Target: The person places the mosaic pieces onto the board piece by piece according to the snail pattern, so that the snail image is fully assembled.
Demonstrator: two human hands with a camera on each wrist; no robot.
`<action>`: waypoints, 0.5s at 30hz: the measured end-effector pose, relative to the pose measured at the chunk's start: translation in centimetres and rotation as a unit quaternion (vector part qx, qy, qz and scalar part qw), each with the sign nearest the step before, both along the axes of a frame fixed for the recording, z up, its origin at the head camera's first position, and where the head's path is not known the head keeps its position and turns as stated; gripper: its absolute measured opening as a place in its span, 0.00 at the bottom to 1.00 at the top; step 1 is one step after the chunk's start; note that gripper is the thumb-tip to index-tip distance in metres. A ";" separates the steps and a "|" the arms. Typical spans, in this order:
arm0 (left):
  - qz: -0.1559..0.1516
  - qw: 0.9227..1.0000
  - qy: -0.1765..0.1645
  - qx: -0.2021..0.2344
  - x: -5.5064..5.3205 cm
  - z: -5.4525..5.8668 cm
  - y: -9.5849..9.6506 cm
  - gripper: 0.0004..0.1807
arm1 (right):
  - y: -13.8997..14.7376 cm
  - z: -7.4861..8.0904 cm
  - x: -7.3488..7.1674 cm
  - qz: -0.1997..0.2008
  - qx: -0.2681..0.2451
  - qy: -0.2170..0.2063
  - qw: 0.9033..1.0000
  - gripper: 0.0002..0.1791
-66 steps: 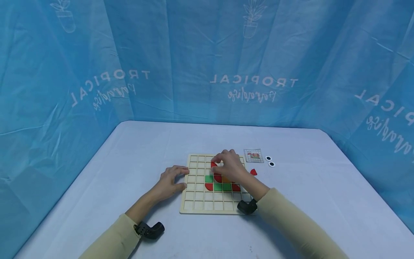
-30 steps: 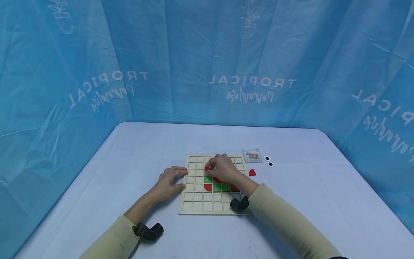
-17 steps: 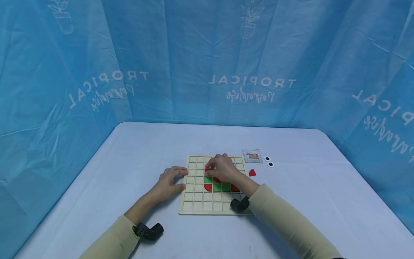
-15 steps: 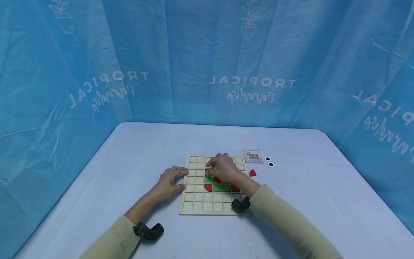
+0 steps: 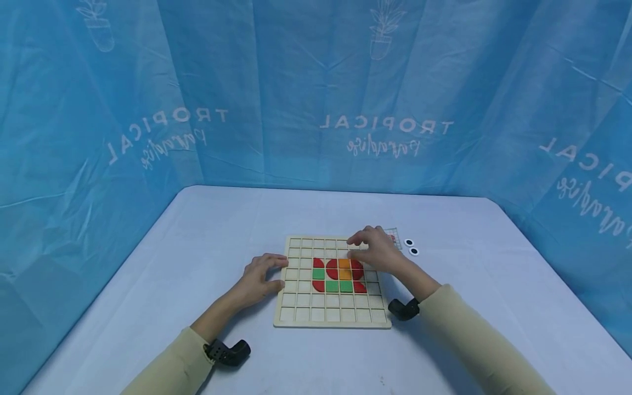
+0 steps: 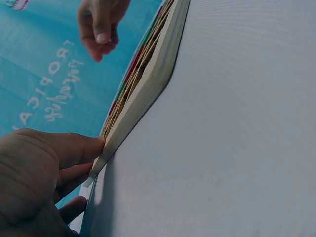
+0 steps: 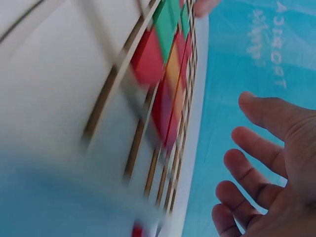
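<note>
A pale wooden grid board [image 5: 332,317] lies on the table. Red, green and orange flat pieces sit in its middle cells, among them a red quarter-circle piece [image 5: 318,263] above a green square [image 5: 319,274]. My left hand [image 5: 258,278] rests at the board's left edge, thumb and fingertips touching the rim [image 6: 143,89]. Over the board's upper right, my right hand [image 5: 377,251] hovers with fingers loosely spread and nothing between them; the right wrist view also shows this hand [image 7: 281,168] apart from the board. Part of the board is hidden beneath it.
A small printed pattern card [image 5: 395,237], partly covered by my right hand, lies beyond the board's right corner. Two round white pieces with black centres [image 5: 413,251] lie beside it. A blue printed curtain [image 5: 306,99] surrounds the white table [image 5: 227,219].
My right hand has let go of the red quarter-circle piece, which now lies in its cell, and has moved right. It now hides the loose red piece. My left hand stays put.
</note>
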State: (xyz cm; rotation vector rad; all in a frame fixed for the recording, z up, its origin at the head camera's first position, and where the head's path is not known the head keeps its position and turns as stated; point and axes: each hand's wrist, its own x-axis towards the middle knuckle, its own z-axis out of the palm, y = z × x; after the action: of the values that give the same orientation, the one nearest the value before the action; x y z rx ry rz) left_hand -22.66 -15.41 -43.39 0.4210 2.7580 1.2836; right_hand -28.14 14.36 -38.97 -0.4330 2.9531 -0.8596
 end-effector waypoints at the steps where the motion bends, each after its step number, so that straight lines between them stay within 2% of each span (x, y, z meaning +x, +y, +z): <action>1: 0.000 1.000 0.001 0.000 0.0 0.0 0.0 0.25 | 0.7 -0.1 0.0 -0.004 0.001 -0.001 1.000 0.18; 9: 0.000 1.000 -0.002 0.001 0.1 -0.1 -0.1 0.25 | 5.7 -1.3 0.3 -0.015 0.006 -0.009 1.000 0.18; 15: -0.003 1.000 0.002 0.004 0.1 -0.1 -0.2 0.24 | 8.0 -2.0 0.5 -0.017 0.029 -0.022 0.999 0.20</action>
State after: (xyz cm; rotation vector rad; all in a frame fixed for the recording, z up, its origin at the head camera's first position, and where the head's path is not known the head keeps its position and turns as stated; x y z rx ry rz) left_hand -22.61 -15.58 -43.50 0.4321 2.7536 1.2935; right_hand -27.62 22.40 -41.00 -0.3573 2.9451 -0.7731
